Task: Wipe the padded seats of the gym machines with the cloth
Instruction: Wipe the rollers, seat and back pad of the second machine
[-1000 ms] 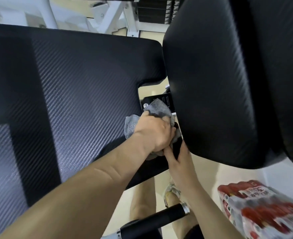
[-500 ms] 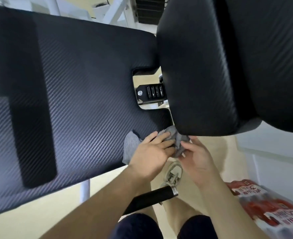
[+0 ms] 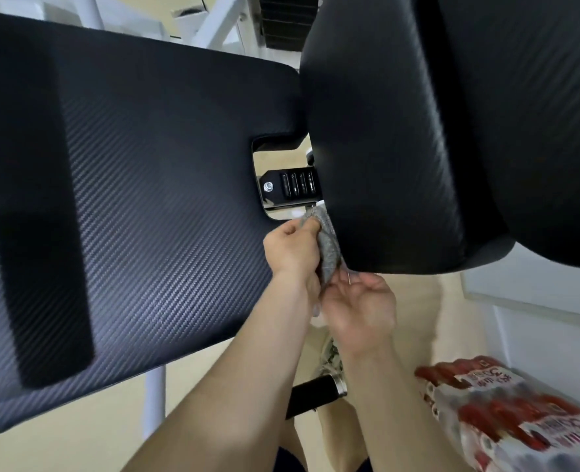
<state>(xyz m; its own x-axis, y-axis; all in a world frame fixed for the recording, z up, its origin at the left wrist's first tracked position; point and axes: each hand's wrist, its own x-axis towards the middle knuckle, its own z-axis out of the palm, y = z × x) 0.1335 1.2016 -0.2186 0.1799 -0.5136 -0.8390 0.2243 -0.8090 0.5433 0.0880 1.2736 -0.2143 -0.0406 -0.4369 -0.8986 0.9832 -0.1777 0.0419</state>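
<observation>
My left hand (image 3: 293, 248) pinched the grey cloth (image 3: 326, 245) against the lower left edge of the rounded black pad (image 3: 401, 131), while my right hand (image 3: 360, 308) gripped the cloth's bottom end just below. The wide textured seat pad (image 3: 138, 185) filled the left. A black-gripped handle (image 3: 312, 393) lay below my forearms, and a shrink-wrapped pack of red bottles (image 3: 506, 420) sat on the floor at lower right.

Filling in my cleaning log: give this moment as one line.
left hand: grips grey cloth | right hand: holds cloth's lower end | cloth against edge of right pad | phase: regripping, mid-wipe
</observation>
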